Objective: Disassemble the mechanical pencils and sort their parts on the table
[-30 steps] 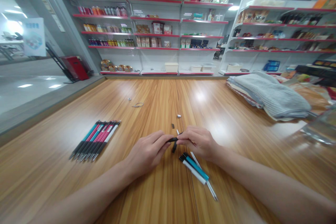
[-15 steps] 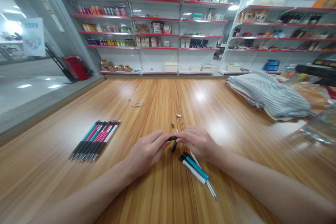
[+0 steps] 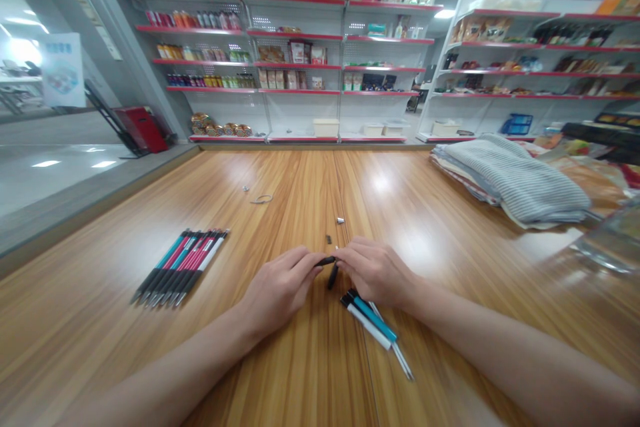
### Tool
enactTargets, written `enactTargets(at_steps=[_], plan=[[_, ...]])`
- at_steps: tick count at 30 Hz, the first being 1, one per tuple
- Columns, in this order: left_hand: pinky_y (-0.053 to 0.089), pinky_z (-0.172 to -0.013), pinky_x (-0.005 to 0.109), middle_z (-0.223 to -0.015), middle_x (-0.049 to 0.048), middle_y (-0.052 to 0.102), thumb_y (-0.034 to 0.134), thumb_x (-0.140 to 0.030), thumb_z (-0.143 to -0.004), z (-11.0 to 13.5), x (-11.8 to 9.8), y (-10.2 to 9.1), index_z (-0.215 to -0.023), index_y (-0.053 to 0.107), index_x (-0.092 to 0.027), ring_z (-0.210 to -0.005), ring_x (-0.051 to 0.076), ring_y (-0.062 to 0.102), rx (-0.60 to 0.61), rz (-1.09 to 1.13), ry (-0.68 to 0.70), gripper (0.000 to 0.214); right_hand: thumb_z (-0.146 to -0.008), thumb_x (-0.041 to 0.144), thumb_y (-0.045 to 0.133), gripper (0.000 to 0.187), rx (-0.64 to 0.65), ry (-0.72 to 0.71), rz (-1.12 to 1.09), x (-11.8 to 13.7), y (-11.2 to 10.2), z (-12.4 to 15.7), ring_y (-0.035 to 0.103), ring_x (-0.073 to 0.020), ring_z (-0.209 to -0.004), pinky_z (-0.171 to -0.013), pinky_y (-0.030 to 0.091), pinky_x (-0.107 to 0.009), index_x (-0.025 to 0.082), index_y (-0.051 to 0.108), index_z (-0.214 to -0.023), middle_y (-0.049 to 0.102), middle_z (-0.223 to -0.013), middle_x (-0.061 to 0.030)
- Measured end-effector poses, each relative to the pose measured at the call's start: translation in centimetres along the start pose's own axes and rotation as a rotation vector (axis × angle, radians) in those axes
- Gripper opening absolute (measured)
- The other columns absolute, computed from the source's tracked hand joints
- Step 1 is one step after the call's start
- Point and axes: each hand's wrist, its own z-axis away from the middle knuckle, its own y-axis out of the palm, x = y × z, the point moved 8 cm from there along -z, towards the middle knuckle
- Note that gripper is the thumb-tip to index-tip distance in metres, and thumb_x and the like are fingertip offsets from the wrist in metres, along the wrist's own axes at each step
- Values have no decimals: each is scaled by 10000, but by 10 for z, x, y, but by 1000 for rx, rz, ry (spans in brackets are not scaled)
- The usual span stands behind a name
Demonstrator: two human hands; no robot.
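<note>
My left hand (image 3: 286, 283) pinches a short black pen grip (image 3: 327, 261) between thumb and forefinger. At the grip's right end, the fingertips of my right hand (image 3: 377, 270) are pressed together; whether they also hold a smaller part is hidden. Another black pen grip (image 3: 333, 276) lies on the table just below. Close under my right hand are a white pen barrel (image 3: 370, 327), a teal pen barrel (image 3: 377, 320) and thin white refills (image 3: 403, 361). Beyond the fingers lie a small dark piece (image 3: 329, 239) and a small silvery piece (image 3: 341, 221).
Several pens (image 3: 183, 267) in teal, red and white lie side by side on the wooden table (image 3: 280, 373). Farther off are a thin loop (image 3: 261, 199) and a tiny metallic part (image 3: 245, 188). Folded cloths (image 3: 530, 180) and a clear container (image 3: 613, 240) stand at right; stocked shelves rise behind.
The black pen grip between my hands has shifted very slightly up, and my right fingers have moved a little. The things on the table lie as before.
</note>
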Motion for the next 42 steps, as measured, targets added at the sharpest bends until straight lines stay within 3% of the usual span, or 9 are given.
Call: enactTargets(at_steps=[8, 13, 21, 28, 36, 42], plan=[[473, -749, 279, -925, 58, 560, 406, -230, -954, -1, -3, 0, -1143, 569, -199, -836, 151, 549, -11, 50, 18, 252, -915, 188, 461, 177, 30, 5, 61, 1, 1, 0, 449, -158, -661, -592, 337, -283, 176, 531, -753, 549, -676, -35], [472, -777, 299, -922, 55, 553, 416, -217, -948, -4, -6, 1, -1004, 578, -182, -852, 160, 544, 17, 105, 18, 175, -911, 183, 456, 174, 48, 14, 51, 3, 3, 0, 455, -162, -671, -588, 332, -289, 178, 524, -751, 556, -684, -36], [458, -842, 361, -1019, 89, 548, 473, -215, -912, -5, -9, -5, -1077, 570, -179, -951, 203, 524, -17, 80, 40, 194, -914, 192, 449, 203, 63, 2, 71, 4, 4, 0, 447, -160, -667, -592, 328, -294, 181, 493, -716, 548, -676, -33], [441, -880, 362, -1052, 89, 534, 463, -188, -918, -4, -2, -2, -983, 555, -173, -990, 202, 511, -35, 78, 20, 114, -905, 184, 454, 203, 70, 0, 65, 5, 2, -1, 439, -158, -661, -596, 319, -291, 179, 487, -705, 548, -669, -30], [456, -728, 266, -885, 29, 548, 414, -229, -961, -2, 2, 9, -1073, 546, -213, -788, 141, 540, 61, 129, 23, 174, -925, 201, 435, 213, 94, 7, 71, 3, 6, 1, 436, -156, -685, -607, 309, -286, 173, 489, -721, 548, -689, -30], [462, -785, 265, -961, 67, 531, 378, -147, -955, -1, -8, 5, -1174, 522, -173, -856, 142, 524, 43, 195, 89, 264, -934, 214, 429, 223, 100, 12, 64, 3, 6, 2, 435, -154, -685, -608, 306, -285, 169, 494, -726, 548, -688, -33]])
